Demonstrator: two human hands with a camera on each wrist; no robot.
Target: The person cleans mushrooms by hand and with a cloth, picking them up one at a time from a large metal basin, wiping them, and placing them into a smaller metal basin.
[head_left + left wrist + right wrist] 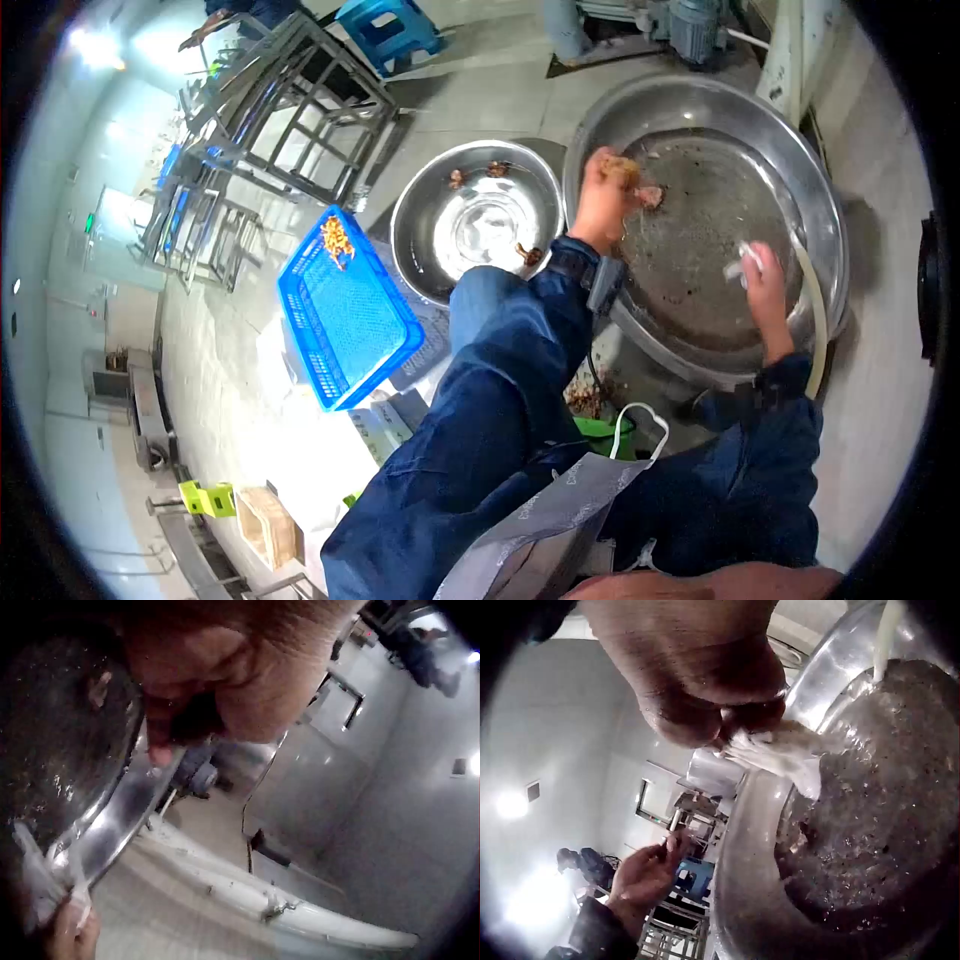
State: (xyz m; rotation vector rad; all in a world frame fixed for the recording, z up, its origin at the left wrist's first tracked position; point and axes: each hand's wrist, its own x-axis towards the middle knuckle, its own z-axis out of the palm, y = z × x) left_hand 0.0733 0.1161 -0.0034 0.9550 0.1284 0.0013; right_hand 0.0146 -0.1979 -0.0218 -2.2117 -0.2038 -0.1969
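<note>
My left hand is over the near-left part of a wide steel basin, fingers curled around a lumpy yellow-brown piece; its kind I cannot tell. Beside those fingers shows a pinkish-brown piece. Murky water with dark specks fills the basin. Over the basin's right side, my right hand pinches a limp, wet white cloth between thumb and fingers, its loose end hanging near the water.
A pale hose runs over the basin's right rim. Left of it stands a smaller steel bowl with several brown pieces. A blue basket holds orange-yellow bits. Metal racks and a blue stool stand farther off.
</note>
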